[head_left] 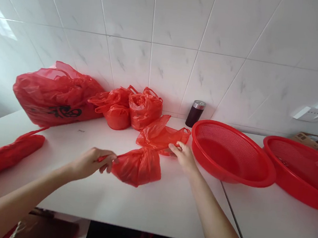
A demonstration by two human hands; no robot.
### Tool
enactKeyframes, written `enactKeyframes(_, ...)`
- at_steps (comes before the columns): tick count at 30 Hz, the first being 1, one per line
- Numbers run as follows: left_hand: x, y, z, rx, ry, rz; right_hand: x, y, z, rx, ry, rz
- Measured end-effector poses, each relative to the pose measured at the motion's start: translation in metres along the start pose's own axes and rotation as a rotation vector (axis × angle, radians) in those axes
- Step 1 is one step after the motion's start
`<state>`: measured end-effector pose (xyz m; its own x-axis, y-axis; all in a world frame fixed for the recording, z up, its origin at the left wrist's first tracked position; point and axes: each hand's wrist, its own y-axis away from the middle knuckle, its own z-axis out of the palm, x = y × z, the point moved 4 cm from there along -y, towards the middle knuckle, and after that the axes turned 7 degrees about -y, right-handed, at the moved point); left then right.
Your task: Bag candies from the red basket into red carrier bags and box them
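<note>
A small red plastic bag lies on the white counter in front of me. My left hand is closed in a pinch on one stretched handle of this bag, pulling it leftward. My right hand is closed on the bag's other handle, beside a crumpled empty red bag. The bag's contents are hidden.
A big red printed bag and two knotted small red bags stand by the tiled wall. A long red bag lies at left. Two red colander baskets sit right, a dark cup behind.
</note>
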<state>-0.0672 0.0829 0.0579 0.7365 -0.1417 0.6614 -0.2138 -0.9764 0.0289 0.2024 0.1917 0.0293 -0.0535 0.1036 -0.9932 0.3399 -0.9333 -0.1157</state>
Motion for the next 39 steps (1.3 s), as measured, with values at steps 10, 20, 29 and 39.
enactKeyframes(10,-0.009,-0.018,0.025,0.386,0.103,-0.077,0.038,0.003,0.034,0.190,0.281,-0.117)
enactKeyframes(20,-0.019,-0.085,0.079,0.426,-0.251,-0.324,0.066,0.001,0.040,0.219,0.661,-0.226)
enactKeyframes(29,-0.051,-0.105,0.074,0.342,-0.498,-0.461,0.083,-0.017,0.016,0.279,0.767,-0.093)
enactKeyframes(39,-0.057,-0.105,0.088,0.291,-0.630,-0.441,0.097,-0.016,0.019,0.311,0.942,-0.054)
